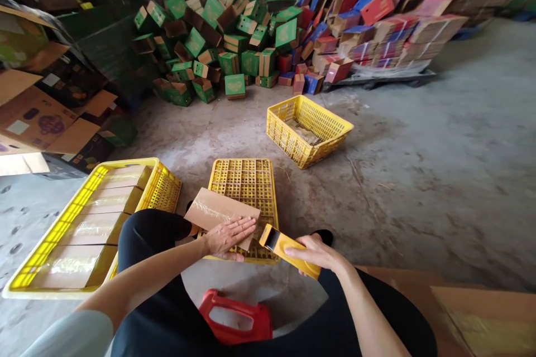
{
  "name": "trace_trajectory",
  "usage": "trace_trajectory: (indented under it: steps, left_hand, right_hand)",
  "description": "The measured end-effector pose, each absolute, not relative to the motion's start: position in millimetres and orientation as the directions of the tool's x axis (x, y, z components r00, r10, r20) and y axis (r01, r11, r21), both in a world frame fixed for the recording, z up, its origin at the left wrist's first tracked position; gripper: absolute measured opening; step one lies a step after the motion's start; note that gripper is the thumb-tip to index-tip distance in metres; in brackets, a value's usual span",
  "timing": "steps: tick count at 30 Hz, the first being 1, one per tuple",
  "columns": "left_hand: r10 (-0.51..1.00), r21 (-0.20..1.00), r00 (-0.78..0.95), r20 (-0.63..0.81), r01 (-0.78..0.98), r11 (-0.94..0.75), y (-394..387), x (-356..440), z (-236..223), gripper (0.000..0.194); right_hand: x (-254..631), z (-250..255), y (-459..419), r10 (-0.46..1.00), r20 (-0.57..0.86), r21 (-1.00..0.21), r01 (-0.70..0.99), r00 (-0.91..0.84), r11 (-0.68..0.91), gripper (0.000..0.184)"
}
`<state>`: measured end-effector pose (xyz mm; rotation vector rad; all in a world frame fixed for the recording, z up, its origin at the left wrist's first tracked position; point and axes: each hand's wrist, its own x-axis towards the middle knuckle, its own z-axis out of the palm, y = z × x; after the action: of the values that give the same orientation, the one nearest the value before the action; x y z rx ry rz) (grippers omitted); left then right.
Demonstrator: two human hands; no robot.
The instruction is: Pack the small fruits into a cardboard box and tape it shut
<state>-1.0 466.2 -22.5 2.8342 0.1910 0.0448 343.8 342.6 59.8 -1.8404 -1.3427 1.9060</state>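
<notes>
My left hand [228, 237] lies flat on a brown cardboard box [218, 209], fingers stretched out near its right end. A shiny strip of clear tape runs along the box's top. The box rests at a slant on an upturned yellow plastic crate [247, 175], whose grid base faces up between my legs. My right hand [316, 254] is wrapped round a yellow hand-held tool [288, 248]. A dark rectangular opening shows at the tool's front end, which points toward the box, close to my left fingertips. Exactly what kind of tool it is, I cannot tell.
On the left a yellow crate [98, 164] holds several taped boxes [90, 228]. Another yellow crate [310, 128] stands ahead. Green cartons [234, 85] and red and blue ones [339, 70] are heaped behind. Below me is a red plastic stool [263, 321]; cardboard [486, 301] lies at right.
</notes>
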Motion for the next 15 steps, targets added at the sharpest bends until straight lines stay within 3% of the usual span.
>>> trace_trajectory:
  steps: [5,7,10,15]
  left_hand:
    - [0.144,0.289,0.990,0.016,0.133,-0.948,464.5,0.3,-22.9,0.104]
    - [0.148,0.285,0.989,0.014,0.138,-0.948,463.8,0.8,-22.9,0.106]
    - [0.153,0.284,0.988,0.008,0.144,-0.948,463.1,0.8,-21.4,0.109]
    - [0.164,0.281,0.986,-0.016,0.162,-0.946,462.8,1.0,-19.3,0.102]
  right_hand:
    - [338.7,48.5,356.5,0.731,-0.659,-0.626,0.668,-0.177,-0.403,0.028]
    - [333.0,41.4,358.6,0.682,-0.708,-0.613,0.639,-0.183,-0.465,0.028]
    - [324.2,31.0,358.9,0.589,-0.781,-0.597,0.526,-0.207,-0.606,0.044]
    - [323.3,20.3,356.3,0.599,-0.763,-0.642,0.396,-0.242,-0.657,0.047]
